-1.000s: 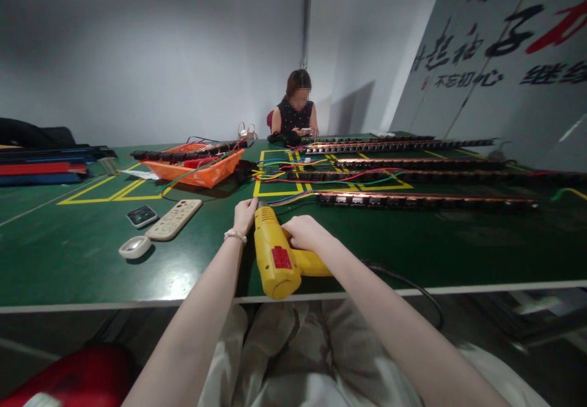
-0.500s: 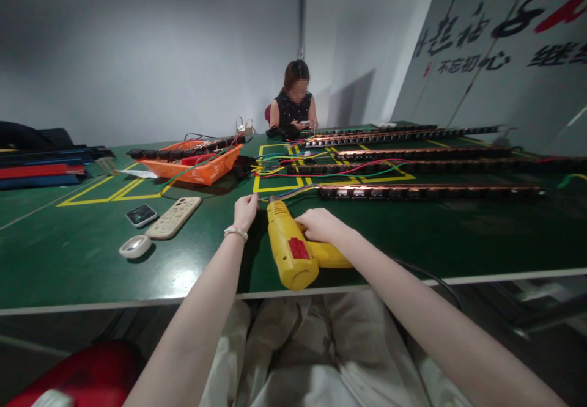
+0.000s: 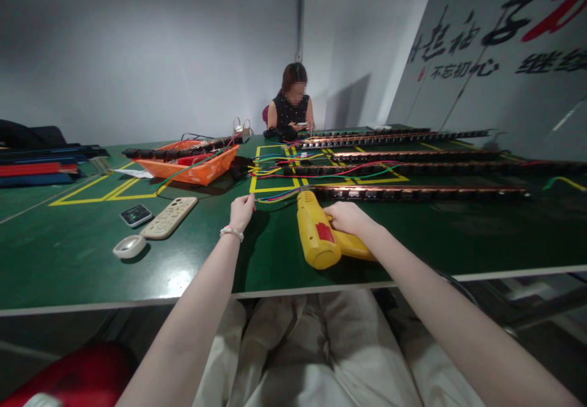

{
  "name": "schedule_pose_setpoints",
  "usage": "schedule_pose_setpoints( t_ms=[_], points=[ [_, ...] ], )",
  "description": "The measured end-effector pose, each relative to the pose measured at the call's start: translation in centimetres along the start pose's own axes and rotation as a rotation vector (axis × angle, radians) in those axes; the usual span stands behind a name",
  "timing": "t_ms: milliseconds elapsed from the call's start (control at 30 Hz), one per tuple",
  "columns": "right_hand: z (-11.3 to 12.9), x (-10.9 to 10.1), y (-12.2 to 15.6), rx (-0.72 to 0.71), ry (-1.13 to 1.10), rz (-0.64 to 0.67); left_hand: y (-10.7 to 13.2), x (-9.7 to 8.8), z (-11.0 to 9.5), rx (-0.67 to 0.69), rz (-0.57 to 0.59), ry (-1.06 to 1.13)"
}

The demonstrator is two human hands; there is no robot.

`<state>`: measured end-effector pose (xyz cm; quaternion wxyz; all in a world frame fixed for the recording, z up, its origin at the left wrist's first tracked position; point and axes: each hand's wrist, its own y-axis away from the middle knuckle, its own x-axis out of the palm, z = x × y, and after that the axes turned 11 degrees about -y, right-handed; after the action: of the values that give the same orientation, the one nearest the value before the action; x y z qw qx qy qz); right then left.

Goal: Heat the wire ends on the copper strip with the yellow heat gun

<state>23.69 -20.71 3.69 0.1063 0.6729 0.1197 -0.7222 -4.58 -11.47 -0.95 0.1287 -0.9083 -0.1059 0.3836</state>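
My right hand (image 3: 347, 218) is closed round the handle of a yellow heat gun (image 3: 316, 233) with a red label. Its nozzle points away from me, at the near end of a long dark strip with a copper-coloured edge (image 3: 413, 193). Coloured wires (image 3: 277, 198) run from that strip's left end toward my left hand (image 3: 241, 212). The fingers of my left hand are pinched together on the wire ends; the exact grip is small and partly hidden.
Several more strips (image 3: 431, 166) lie farther back. An orange basket (image 3: 202, 172) stands left of centre. Nearer me on the left are a phone (image 3: 169, 218), a small dark-screened device (image 3: 136, 215) and a white case (image 3: 130, 247). A person (image 3: 293, 104) sits across the green table (image 3: 73, 272).
The heat gun in my right hand has moved right and slightly away, from beside my left hand to the strip's wire end. My left hand keeps its pinch.
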Motion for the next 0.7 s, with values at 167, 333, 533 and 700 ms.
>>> schedule_pose_setpoints(
  t_ms=[167, 333, 533, 700],
  points=[
    [-1.3, -0.1, 0.2, 0.026, 0.016, -0.035, 0.1, -0.1, -0.1, 0.003, 0.003, 0.012],
    [-1.8, -0.2, 0.2, 0.081, -0.021, -0.015, 0.0, 0.1, 0.0, 0.001, -0.003, 0.02],
    [-1.7, -0.3, 0.2, 0.119, -0.052, -0.011, 0.1, 0.1, 0.0, 0.008, -0.002, 0.026],
    [-1.6, -0.3, 0.2, 0.124, -0.063, -0.006, 0.0, 0.2, 0.0, 0.001, -0.007, 0.003]
  ],
)
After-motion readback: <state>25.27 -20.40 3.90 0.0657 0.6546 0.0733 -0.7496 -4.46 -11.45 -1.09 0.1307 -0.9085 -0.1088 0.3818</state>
